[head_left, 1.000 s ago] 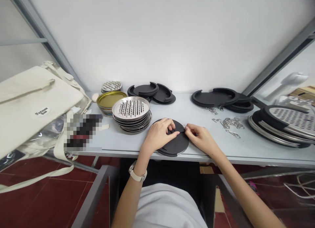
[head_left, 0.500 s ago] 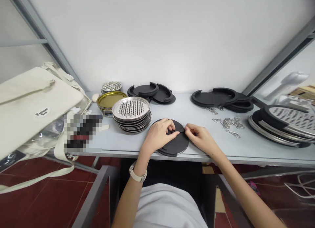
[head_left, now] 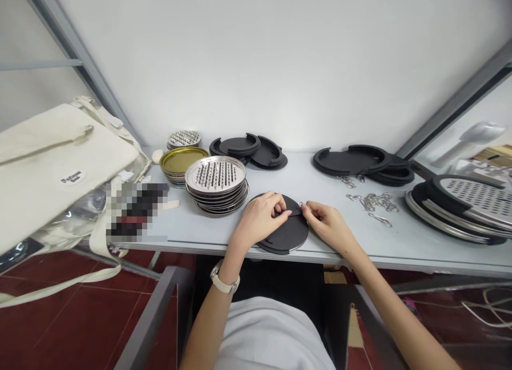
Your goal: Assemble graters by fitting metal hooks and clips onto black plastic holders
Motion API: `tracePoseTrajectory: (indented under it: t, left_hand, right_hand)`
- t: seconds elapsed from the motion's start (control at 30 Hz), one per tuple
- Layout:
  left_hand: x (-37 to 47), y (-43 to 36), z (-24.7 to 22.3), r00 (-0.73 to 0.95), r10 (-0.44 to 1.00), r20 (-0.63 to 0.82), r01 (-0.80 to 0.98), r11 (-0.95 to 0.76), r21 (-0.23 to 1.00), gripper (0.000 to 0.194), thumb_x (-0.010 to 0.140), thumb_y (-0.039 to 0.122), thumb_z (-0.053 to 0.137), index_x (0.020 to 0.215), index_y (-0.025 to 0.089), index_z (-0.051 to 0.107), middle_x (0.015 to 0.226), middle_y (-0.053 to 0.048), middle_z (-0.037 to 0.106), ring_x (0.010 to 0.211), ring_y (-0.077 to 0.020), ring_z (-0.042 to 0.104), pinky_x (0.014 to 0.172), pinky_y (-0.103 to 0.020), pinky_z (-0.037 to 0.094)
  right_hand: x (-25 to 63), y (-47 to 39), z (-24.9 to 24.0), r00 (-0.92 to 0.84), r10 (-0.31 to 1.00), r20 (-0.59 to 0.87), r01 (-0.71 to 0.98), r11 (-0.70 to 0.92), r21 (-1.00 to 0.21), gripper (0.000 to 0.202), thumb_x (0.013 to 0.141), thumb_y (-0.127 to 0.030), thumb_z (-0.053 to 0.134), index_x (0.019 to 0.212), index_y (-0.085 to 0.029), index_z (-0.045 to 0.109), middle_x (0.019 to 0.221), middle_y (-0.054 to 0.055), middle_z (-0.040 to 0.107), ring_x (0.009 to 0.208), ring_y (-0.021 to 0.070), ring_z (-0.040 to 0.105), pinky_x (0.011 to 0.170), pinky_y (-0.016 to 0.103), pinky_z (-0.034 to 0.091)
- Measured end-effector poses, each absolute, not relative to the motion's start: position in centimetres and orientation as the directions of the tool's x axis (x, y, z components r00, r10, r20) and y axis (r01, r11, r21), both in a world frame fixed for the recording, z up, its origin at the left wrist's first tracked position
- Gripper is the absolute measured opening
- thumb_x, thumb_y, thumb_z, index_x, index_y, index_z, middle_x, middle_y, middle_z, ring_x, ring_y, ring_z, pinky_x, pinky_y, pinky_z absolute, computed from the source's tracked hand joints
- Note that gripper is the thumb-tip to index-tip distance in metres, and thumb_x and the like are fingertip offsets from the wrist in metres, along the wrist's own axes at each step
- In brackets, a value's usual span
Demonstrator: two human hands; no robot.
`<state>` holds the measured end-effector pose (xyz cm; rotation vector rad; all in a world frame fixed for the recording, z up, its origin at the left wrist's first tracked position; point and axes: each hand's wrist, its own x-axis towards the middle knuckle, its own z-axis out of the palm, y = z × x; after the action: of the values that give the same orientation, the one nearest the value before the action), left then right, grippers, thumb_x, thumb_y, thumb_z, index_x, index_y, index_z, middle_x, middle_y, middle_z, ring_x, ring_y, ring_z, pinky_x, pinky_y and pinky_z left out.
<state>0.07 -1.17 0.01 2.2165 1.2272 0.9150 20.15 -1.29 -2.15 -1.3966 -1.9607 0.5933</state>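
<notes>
In front of me, near the table's front edge, lies a black round disc [head_left: 286,235] with a straight seam or edge across it. My left hand [head_left: 264,216] rests on its upper left part, thumb and fingers curled in a pinch against it. At the disc's right rim, my right hand [head_left: 325,220] pinches a small metal wire clip [head_left: 301,204], mostly hidden by the fingertips. Several loose clips of the same look [head_left: 376,201] lie to the right of this hand. Left of the disc stands a stack of round metal graters [head_left: 216,175].
Gold-coloured round lids [head_left: 184,159] and a smaller grater stack [head_left: 184,138] stand behind at left. Black round holders [head_left: 236,146] lie along the wall, with more holders [head_left: 352,159] further right. Larger graters [head_left: 476,199] are piled at far right. A cream bag [head_left: 64,151] covers the left end.
The view has shifted slightly. Both hands keep nearly the same place on the disc, and the right hand still pinches the wire clip at its rim.
</notes>
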Motion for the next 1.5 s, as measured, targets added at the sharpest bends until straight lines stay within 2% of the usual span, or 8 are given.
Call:
tracePoseTrajectory:
  t: [0.53, 0.87, 1.27, 1.5]
  left_hand:
    - [0.03, -1.24, 0.12, 0.396, 0.855, 0.335, 0.558, -0.514, 0.652, 0.013, 0.084, 0.035, 0.061, 0.081, 0.022, 0.057, 0.082, 0.003, 0.058, 0.069, -0.0107, 0.053, 0.068, -0.027, 0.043]
    - [0.0, -1.14, 0.0, 0.4, 0.855, 0.331, 0.554, -0.513, 0.655, 0.015, 0.081, 0.035, 0.064, 0.082, 0.023, 0.056, 0.084, 0.003, 0.058, 0.068, -0.0101, 0.052, 0.068, -0.026, 0.043]
    - [-0.03, -1.06, -0.16, 0.397, 0.855, 0.335, 0.548, -0.513, 0.66, 0.015, 0.081, 0.034, 0.065, 0.081, 0.022, 0.056, 0.083, 0.004, 0.057, 0.068, -0.0096, 0.051, 0.067, -0.026, 0.042]
    - [0.02, -1.09, -0.02, 0.396, 0.857, 0.331, 0.553, -0.51, 0.659, 0.014, 0.081, 0.034, 0.064, 0.081, 0.022, 0.056, 0.082, 0.004, 0.057, 0.068, -0.01, 0.052, 0.067, -0.026, 0.043]
  right_hand:
    - [20.32, -1.25, -2.51, -0.185, 0.946, 0.265, 0.592, 0.323, -0.739, 0.023, 0.092, -0.039, 0.046, 0.077, -0.022, 0.042, 0.057, -0.006, 0.038, 0.055, 0.0114, 0.035, 0.055, 0.023, 0.031]
    - [20.33, -1.27, -2.28, -0.21, 0.947, 0.244, 0.617, 0.322, -0.718, 0.022, 0.093, -0.038, 0.043, 0.077, -0.022, 0.041, 0.056, -0.007, 0.039, 0.054, 0.0114, 0.036, 0.054, 0.024, 0.03]
    - [20.28, -1.51, -1.76, -0.274, 0.938, 0.211, 0.613, 0.339, -0.714, 0.028, 0.092, -0.034, 0.043, 0.068, -0.022, 0.034, 0.058, -0.006, 0.032, 0.056, 0.0113, 0.032, 0.053, 0.024, 0.027]
    - [20.14, -1.62, -1.68, -0.258, 0.934, 0.245, 0.624, 0.355, -0.696, 0.028, 0.09, -0.032, 0.044, 0.067, -0.021, 0.033, 0.059, -0.006, 0.031, 0.056, 0.0103, 0.031, 0.053, 0.023, 0.027]
